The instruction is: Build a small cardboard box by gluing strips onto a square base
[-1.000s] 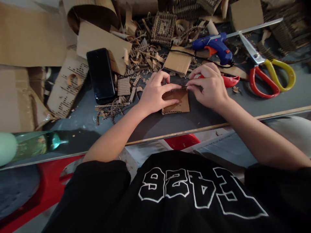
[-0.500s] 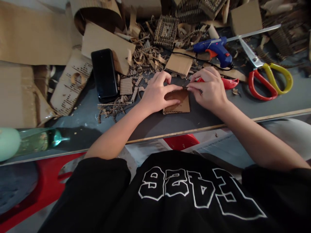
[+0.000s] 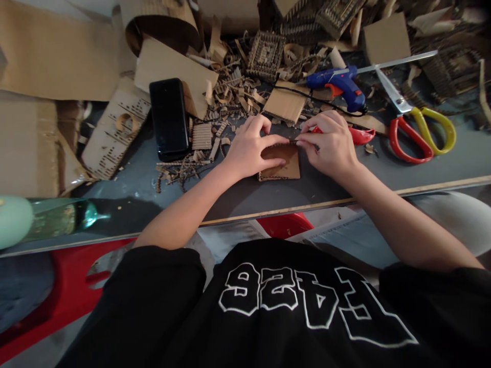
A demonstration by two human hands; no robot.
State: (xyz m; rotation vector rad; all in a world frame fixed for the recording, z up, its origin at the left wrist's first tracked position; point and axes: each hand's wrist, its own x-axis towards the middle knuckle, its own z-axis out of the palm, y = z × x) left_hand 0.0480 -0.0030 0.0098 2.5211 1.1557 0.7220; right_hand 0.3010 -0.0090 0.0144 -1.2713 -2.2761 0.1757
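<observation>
A small square piece of cardboard lies near the table's front edge, with a corrugated strip along its near side. My left hand steadies it, thumb on its face and forefinger along the far edge. Between the pinched thumb and forefinger of my right hand is the end of a thin dark cardboard strip at the far right corner. My fingers partly hide that strip. A red curved object lies just behind my right hand, partly covered by it.
Behind my hands lie a blue glue gun with a glue stick, red-and-yellow-handled scissors, a flat cardboard piece and curled scraps. A black phone is left of them. A green bottle lies at the front left.
Both hands keep nearly the same hold on the cardboard and strip. The view has shifted slightly; no object has plainly been moved.
</observation>
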